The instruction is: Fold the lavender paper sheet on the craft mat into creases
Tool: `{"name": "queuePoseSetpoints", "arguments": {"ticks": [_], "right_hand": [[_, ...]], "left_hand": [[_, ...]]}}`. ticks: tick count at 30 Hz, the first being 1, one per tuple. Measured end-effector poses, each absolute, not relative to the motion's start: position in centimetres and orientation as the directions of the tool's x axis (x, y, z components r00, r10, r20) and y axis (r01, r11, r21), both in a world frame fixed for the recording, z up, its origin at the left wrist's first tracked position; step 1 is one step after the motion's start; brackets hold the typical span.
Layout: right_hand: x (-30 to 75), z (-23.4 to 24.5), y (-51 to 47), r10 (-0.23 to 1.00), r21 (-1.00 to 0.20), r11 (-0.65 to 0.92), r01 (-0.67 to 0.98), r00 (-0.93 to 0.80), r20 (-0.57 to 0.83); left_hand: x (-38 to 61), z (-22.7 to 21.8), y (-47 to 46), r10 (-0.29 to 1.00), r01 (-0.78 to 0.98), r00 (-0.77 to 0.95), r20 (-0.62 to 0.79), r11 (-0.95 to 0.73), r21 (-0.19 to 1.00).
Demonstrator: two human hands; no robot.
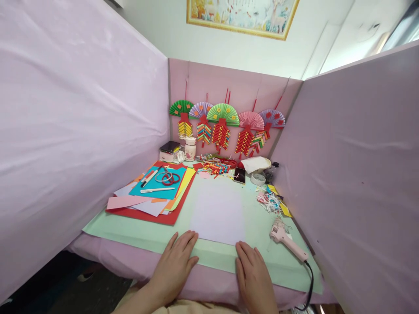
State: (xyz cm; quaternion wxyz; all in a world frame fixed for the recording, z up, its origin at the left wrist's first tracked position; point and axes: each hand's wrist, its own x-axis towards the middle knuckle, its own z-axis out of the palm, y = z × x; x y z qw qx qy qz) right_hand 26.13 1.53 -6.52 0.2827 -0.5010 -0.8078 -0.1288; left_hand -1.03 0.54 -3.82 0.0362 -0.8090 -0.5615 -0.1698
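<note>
A sheet of pale lilac paper [218, 211] lies flat on the light green table cover [216, 256]. My left hand [176, 257] rests palm down at the sheet's near left corner, fingers stretched out. At the near right corner lies my right hand [253, 270], also palm down with its fingertips by the paper's edge. Neither hand holds anything. Left of the sheet is a stack of coloured paper [144, 211], topped by a blue sheet [173, 194] that carries a white pen [157, 190], a marker and some rings.
A pink glue gun [286, 240] with a black cord lies at right, near paper scraps [269, 200] and a roll of tape [258, 179]. A phone [239, 175], small paper rolls [216, 168] and a bottle [190, 149] stand farther back. Folded-fan ornaments [223, 115] hang on the rear panel.
</note>
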Motion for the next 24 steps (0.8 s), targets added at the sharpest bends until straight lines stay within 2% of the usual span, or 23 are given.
{"name": "queuePoseSetpoints", "arguments": {"ticks": [9, 18, 24], "right_hand": [[26.2, -6.0, 1.5, 0.763, -0.152, 0.471, 0.869, -0.316, 0.564], [26.3, -3.4, 4.6, 0.793, -0.316, 0.521, 0.793, -0.314, 0.522], [26.3, -3.0, 5.8, 0.751, -0.231, 0.572, 0.787, -0.389, 0.533]], "left_hand": [[-1.0, -3.7, 0.4, 0.906, 0.924, 0.303, 0.294, -0.356, 0.144], [1.2, 0.8, 2.1, 0.937, 0.936, 0.262, 0.230, -0.305, 0.174], [2.3, 0.8, 5.0, 0.895, 0.898, 0.393, 0.210, -0.422, 0.122]]}}
